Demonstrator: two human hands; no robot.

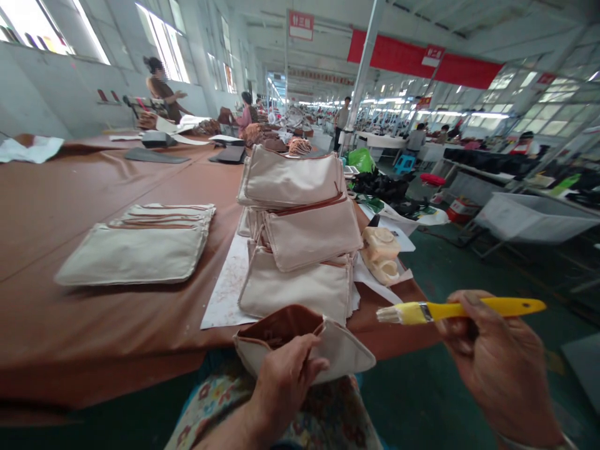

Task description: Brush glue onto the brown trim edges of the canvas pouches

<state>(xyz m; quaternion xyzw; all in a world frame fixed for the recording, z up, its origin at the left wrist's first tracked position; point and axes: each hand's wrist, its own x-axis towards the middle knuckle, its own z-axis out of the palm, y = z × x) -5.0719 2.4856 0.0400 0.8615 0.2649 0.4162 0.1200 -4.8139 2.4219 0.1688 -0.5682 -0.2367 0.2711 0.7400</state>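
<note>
While my right hand (497,369) closes around the yellow-handled paintbrush (473,307), its bristles point toward 9 o'clock at the crosswise canvas pouch (344,350), gripped at the mouth by my nearer left hand (285,381).

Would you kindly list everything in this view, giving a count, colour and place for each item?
stacked canvas pouches: three piles, cream, mid-table
flat canvas pouches: one pile, cream, left on the table
paper sheet: one, white with stains, under the stacked pouches
curved pieces: two, cream, right of the stacked pouches
work table: one, brown, running away from the person
green bag: one, green, beyond the stacks
black bundles: a heap, black, beyond the stacks
white tub: one, white, far right
co-workers: at least three, along the far table
open pouch: one, cream with brown lining, in the left hand
paintbrush: one, yellow, in the right hand
floral garment: one, multicoloured, on the lap
left hand: one, lower centre
right hand: one, lower right
</note>
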